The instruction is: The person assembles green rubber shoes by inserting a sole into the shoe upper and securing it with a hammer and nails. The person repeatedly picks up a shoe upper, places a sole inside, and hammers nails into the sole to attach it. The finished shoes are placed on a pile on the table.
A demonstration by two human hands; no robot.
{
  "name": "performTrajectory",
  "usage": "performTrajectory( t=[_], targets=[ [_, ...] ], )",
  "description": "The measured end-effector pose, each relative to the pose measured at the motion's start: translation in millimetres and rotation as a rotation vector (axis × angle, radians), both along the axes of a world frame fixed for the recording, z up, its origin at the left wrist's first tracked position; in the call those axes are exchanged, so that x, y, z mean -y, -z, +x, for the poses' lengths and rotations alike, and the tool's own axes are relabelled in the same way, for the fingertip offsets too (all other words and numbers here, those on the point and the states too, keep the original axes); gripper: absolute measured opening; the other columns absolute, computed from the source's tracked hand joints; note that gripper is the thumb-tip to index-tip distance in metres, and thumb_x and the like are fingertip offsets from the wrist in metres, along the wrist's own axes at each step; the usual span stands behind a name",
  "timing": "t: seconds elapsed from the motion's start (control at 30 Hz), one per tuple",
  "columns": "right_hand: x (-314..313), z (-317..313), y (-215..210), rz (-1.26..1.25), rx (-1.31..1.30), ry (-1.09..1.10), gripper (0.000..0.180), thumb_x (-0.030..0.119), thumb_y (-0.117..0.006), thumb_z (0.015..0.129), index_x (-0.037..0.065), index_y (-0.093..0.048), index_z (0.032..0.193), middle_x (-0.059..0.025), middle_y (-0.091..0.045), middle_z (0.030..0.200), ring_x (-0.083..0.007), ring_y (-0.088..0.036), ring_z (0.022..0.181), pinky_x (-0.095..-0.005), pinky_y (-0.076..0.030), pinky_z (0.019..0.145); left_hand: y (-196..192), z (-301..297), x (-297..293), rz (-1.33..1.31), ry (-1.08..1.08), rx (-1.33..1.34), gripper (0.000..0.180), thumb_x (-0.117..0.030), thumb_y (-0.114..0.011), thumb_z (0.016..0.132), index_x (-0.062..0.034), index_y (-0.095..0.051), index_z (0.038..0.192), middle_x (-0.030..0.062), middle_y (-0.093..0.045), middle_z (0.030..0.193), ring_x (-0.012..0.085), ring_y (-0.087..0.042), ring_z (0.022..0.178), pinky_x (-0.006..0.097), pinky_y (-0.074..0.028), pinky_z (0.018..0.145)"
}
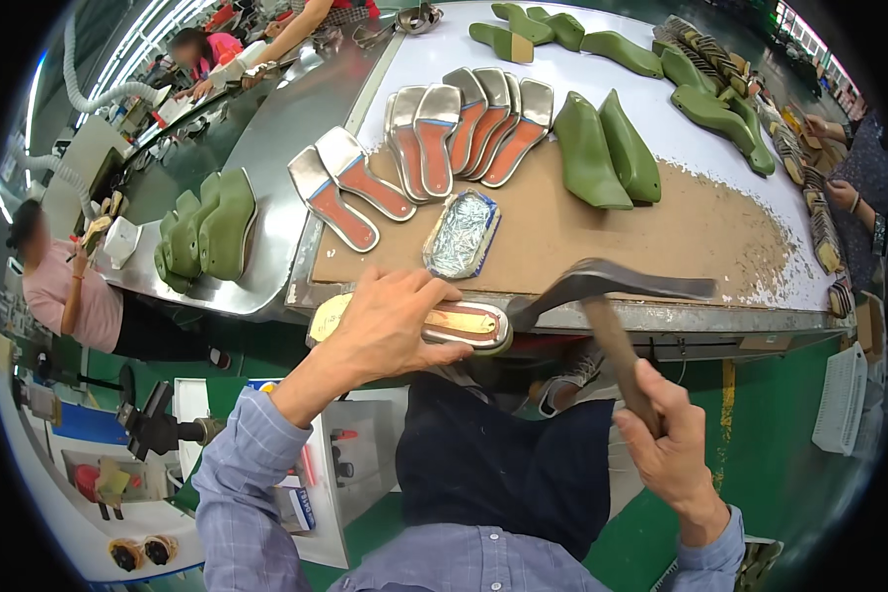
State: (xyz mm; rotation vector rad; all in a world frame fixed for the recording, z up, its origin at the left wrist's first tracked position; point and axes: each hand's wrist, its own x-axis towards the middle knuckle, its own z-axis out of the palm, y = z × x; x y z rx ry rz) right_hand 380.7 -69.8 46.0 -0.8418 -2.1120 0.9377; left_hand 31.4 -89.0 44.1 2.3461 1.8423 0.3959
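My left hand (383,321) is wrapped over a shoe last with an insole (464,324) on its upturned sole, lying crosswise at the table's front edge. My right hand (666,439) grips a hammer (627,355) by its wooden handle. The hammer's long dark head has one end close to the tip of the last; whether they touch I cannot tell. Just beyond my left hand sits a small tray (490,245) of loose nails. Several silver and red-brown insoles (434,148) fan out behind it. Two green shoe lasts (592,158) stand to their right.
More green lasts (715,118) lie toward the back right, and others stand on the metal table (276,207) at left. A row of stacked shoe parts (819,217) lines the right edge. Co-workers are at the left, far left and right. A white cabinet (355,474) stands below.
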Motion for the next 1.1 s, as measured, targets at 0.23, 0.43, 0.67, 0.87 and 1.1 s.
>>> performTrajectory(
  t=[0.23, 0.43, 0.67, 0.87, 1.1],
  targets=[
    [1, 1, -5, -0.102, -0.184, 0.053, 0.054, -0.002, -0.072, 0.088, -0.003, -0.050, 0.137, -0.0208, -0.064, 0.125, -0.0175, -0.067, 0.086, -0.0284, -0.055, 0.073, 2, -2, 2, 0.030, 0.005, 0.020, 0.054, -0.045, -0.083, 0.074, -0.0113, -0.065, 0.112, 0.0068, -0.066, 0.102, 0.0255, -0.062, 0.102, 0.039, -0.041, 0.089],
    [-5, -14, -14, 0.020, 0.074, -0.057, 0.050, 0.001, -0.076, 0.085, -0.003, -0.058, 0.132, -0.0237, -0.066, 0.123, -0.0262, -0.070, 0.088, -0.0322, -0.056, 0.079, 2, 2, 5, 0.023, -0.007, -0.010, 0.054, -0.046, -0.082, 0.074, -0.0110, -0.064, 0.111, 0.0063, -0.065, 0.101, 0.0250, -0.063, 0.100, 0.038, -0.040, 0.088],
    [2, 9, -25, 0.191, -0.428, 0.081, 0.063, 0.007, -0.068, 0.092, -0.001, -0.038, 0.147, -0.0148, -0.067, 0.091, -0.0200, -0.066, 0.074, -0.0284, -0.052, 0.063, 3, 5, 7, 0.009, -0.017, -0.031, 0.055, -0.047, -0.081, 0.075, -0.0105, -0.062, 0.111, 0.0067, -0.063, 0.101, 0.0251, -0.062, 0.098, 0.039, -0.040, 0.085],
    [-5, -39, -25, -0.025, 0.107, 0.004, 0.044, 0.001, -0.073, 0.084, -0.002, -0.062, 0.126, -0.0218, -0.066, 0.124, -0.0344, -0.067, 0.111, -0.0339, -0.054, 0.093, 6, 0, 1, 0.017, 0.005, -0.042, 0.055, -0.049, -0.080, 0.075, -0.0103, -0.063, 0.110, 0.0075, -0.062, 0.100, 0.0252, -0.062, 0.098, 0.039, -0.040, 0.084],
    [6, 9, -19, 0.233, -0.489, -0.008, 0.064, 0.010, -0.065, 0.093, 0.006, -0.035, 0.150, -0.0157, -0.067, 0.097, -0.0238, -0.065, 0.087, -0.0347, -0.053, 0.077, 7, 2, 4, 0.011, 0.008, -0.030, 0.056, -0.050, -0.080, 0.075, -0.0096, -0.063, 0.110, 0.0077, -0.062, 0.101, 0.0255, -0.061, 0.098, 0.039, -0.040, 0.084]
  ],
)
